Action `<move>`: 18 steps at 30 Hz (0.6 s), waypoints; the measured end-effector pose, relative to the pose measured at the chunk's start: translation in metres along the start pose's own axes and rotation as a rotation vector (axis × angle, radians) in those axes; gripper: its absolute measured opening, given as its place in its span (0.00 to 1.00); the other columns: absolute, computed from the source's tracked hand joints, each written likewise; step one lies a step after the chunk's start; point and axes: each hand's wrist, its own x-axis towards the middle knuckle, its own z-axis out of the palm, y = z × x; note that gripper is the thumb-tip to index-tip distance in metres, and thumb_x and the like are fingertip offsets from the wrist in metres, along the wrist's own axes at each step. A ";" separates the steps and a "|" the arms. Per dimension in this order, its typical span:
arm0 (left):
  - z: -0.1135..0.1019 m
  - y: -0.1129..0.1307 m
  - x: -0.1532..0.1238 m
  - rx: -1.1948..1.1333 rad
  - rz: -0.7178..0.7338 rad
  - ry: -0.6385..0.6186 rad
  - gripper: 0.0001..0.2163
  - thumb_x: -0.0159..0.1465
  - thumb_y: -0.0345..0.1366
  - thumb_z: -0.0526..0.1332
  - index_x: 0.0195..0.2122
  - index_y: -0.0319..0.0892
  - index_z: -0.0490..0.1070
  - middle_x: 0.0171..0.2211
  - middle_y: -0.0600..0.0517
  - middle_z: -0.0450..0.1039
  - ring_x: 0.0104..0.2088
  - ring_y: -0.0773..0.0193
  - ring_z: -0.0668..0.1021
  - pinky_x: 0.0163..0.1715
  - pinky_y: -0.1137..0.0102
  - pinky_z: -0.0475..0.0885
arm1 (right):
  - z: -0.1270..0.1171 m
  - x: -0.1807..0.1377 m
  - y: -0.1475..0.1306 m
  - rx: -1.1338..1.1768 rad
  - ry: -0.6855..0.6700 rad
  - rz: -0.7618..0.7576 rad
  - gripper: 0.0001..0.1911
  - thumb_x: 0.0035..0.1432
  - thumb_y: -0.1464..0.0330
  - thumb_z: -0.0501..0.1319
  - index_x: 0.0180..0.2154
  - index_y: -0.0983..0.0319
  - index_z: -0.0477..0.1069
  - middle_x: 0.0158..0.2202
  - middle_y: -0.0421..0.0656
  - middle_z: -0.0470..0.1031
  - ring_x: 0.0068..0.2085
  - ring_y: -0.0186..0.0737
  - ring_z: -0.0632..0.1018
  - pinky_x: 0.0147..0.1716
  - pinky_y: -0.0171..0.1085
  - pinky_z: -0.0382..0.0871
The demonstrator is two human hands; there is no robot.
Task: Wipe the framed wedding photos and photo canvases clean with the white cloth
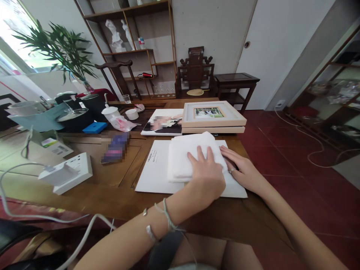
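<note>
A white, soft folded bundle (181, 159), cloth or foam sheet, lies on a flat white board (157, 168) with small printing at its left. My left hand (206, 170) is spread on top of the bundle, fingers apart and pressing lightly into it. Along the bundle's right edge rests my right hand (243, 168), with a ring on one finger and the fingers stretched out. Beneath its palm is a dark patch that I cannot make out. What is inside the bundle, if anything, is hidden.
Two stacked wooden picture frames (213, 124) and a photo panel (161, 122) lie behind the board. To the left are a power strip (75, 172), a small opened box (50, 144), a blue box (95, 127) and a white cup (131, 114). The wooden table (123, 202) ends near my body.
</note>
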 end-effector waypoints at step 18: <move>0.012 0.031 -0.059 -0.017 0.127 -0.006 0.15 0.60 0.40 0.56 0.43 0.41 0.77 0.65 0.42 0.46 0.62 0.28 0.47 0.53 0.31 0.49 | -0.002 -0.001 0.002 0.015 -0.036 0.004 0.27 0.58 0.74 0.49 0.60 0.57 0.59 0.62 0.42 0.60 0.62 0.45 0.61 0.60 0.49 0.55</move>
